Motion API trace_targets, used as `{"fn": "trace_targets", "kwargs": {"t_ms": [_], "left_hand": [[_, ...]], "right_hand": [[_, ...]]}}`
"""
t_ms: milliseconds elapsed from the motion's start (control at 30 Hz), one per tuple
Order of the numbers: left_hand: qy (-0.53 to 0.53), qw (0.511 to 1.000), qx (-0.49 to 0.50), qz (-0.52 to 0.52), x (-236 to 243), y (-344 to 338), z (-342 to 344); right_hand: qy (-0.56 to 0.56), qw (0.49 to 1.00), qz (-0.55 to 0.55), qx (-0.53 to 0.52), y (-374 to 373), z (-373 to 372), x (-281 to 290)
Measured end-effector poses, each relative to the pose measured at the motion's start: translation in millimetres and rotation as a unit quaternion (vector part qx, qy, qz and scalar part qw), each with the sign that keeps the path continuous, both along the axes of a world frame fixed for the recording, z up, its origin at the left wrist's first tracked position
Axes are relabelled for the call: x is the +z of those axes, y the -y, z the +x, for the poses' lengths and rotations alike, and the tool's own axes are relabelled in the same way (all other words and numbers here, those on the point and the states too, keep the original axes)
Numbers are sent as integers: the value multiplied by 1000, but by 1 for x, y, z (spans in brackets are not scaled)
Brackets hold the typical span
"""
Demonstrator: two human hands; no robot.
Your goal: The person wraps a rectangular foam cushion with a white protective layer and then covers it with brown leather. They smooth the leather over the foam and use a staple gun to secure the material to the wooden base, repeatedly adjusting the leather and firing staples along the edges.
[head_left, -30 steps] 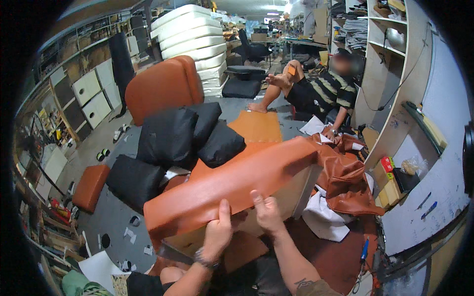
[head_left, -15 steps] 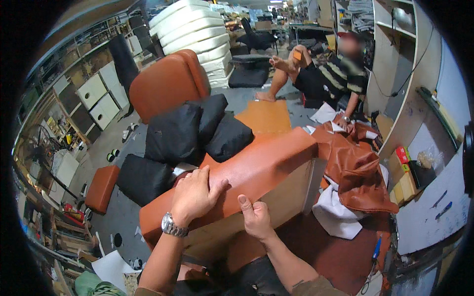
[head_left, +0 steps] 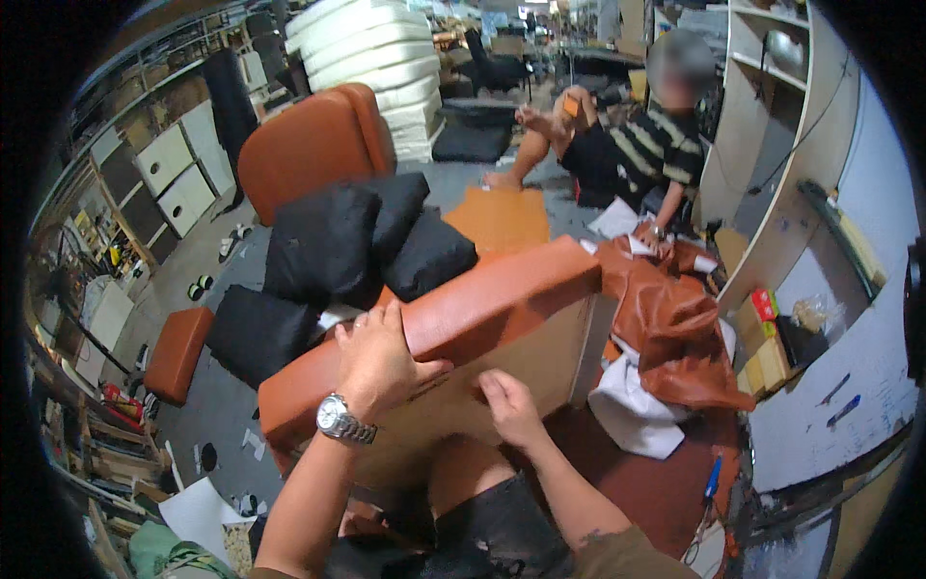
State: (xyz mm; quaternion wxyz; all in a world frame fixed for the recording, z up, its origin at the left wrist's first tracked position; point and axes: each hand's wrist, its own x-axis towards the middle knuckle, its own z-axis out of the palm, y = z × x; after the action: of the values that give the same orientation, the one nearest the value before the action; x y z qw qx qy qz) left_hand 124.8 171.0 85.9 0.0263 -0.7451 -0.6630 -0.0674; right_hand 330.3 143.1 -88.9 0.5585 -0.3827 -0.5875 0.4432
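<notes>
A brown leather-covered furniture panel [head_left: 482, 294] stands tilted in front of me, its bare wooden side [head_left: 521, 372] turned toward me. My left hand [head_left: 374, 359], with a metal watch on the wrist, lies on the leather near the panel's left part. Its fingers are spread over the top and the thumb points right along the leather's lower edge. By the wooden side, my right hand [head_left: 511, 400] is closed in a pinch near that edge. Whatever its fingertips hold, if anything, is too small to make out.
Black cushions [head_left: 323, 241] lie beyond the panel, before a brown padded seat piece [head_left: 309, 154]. Loose brown leather [head_left: 666, 318] is heaped at the right. Blue-handled scissors [head_left: 712, 478] lie at lower right. A person [head_left: 627, 154] sits on the floor at far right.
The panel has tipped, showing more of its wooden side. My right hand has gone from a raised thumb to a pinch closer to the wood. My left fingers have spread over the top.
</notes>
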Motion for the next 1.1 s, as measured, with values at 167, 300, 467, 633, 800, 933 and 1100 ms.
{"fn": "trace_targets", "kwargs": {"t_ms": [167,300,467,633,800,933,1100], "left_hand": [[14,1000,0,13,2,-13,-4],[-11,1000,0,15,1,-21,-11],[-16,1000,-10,18,-4,-32,-18],[6,1000,-11,23,-7,-32,-20],[12,999,-14,50,-11,-24,-18],[23,997,-16,70,-16,-20,-15],[36,997,-11,71,-18,-18,-13]], "right_hand": [[315,888,-227,-245,84,107,-157],[513,636,-510,-269,257,172,-268],[435,698,-527,-216,380,186,-295],[443,588,-656,-168,368,188,-290],[491,557,-669,-28,357,209,-290],[555,581,-593,-51,340,224,-271],[286,811,-508,-56,243,190,-194]]}}
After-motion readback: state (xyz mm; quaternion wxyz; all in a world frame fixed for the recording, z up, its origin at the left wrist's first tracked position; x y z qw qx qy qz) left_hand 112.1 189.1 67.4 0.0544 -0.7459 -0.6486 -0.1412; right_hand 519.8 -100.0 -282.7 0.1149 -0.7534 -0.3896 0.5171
